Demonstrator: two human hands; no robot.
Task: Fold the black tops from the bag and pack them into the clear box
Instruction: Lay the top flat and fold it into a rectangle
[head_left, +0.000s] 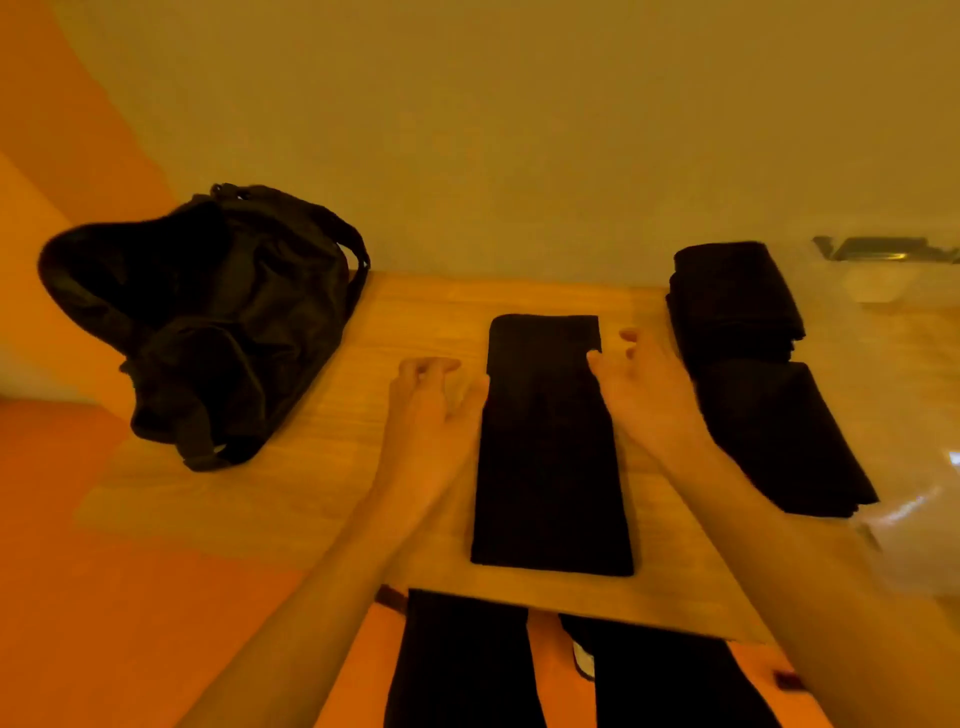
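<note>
"Head view: where's the top (550, 441)?"

"Flat on the table (311, 493), folded into a long strip, between the bag (208, 322) and two folded piles (737, 296). The box (893, 291) sits far right, blurred."

"And the hands?"

"The left hand (426, 400) hovers at the strip's left edge, fingers loosely curled and gripping nothing; the thumb seems to touch the cloth. The right hand (644, 384) is spread open at the right edge and looks empty too, though blur hides the fingertips."

"What might go wrong?"

"Probably the crosswise fold. If one hand lifts sooner, the strip could skew or the tucked layers could spill out. Its near end lies close to the table edge, so a tug toward the body may drag it off. A loose bundle might also topple the piles."
</note>
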